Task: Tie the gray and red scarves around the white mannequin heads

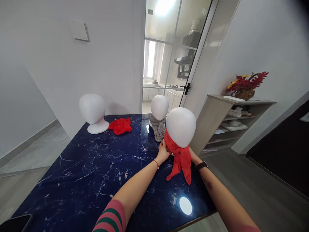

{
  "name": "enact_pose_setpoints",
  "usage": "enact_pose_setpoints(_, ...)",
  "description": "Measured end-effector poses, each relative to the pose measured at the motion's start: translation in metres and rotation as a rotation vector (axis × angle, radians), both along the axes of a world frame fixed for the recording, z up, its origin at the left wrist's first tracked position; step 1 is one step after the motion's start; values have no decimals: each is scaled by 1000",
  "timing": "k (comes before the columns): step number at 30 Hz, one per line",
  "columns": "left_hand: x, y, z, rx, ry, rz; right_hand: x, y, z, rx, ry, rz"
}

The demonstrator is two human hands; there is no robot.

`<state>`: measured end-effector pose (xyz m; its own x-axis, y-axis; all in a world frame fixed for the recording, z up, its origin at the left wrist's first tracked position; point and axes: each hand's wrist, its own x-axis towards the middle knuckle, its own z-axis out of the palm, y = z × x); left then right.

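Observation:
A white mannequin head [181, 125] stands near the right side of the table, with a red scarf [178, 154] knotted round its neck and two ends hanging down in front. My left hand [164, 153] is closed at the left of the neck and base, under the scarf. On the other side, my right hand [193, 156] reaches behind the scarf's edge; its fingers are hidden. Just behind stands a second white mannequin head [159, 107] wearing a grey scarf [158, 128]. A bare mannequin head [93, 109] at the far left has a crumpled red cloth [120, 126] beside it.
The dark blue marbled table [96, 167] meets the wall at the back. A dark phone-like object [18, 223] lies at its near left corner. A glass door [166, 64] is behind the table. On the right, a shelf unit [205, 119] carries a flower basket [244, 93].

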<state>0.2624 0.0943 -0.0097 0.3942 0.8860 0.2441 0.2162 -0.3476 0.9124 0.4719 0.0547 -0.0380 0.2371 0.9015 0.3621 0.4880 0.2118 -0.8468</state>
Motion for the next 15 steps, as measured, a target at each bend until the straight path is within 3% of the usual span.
enact_pose_setpoints(6,-3,-5,-5,5,32,57,8,5,-2,-82,26,46)
enact_pose_setpoints(15,-16,-15,-6,26,-21,41,-11,-2,2,-63,55,49)
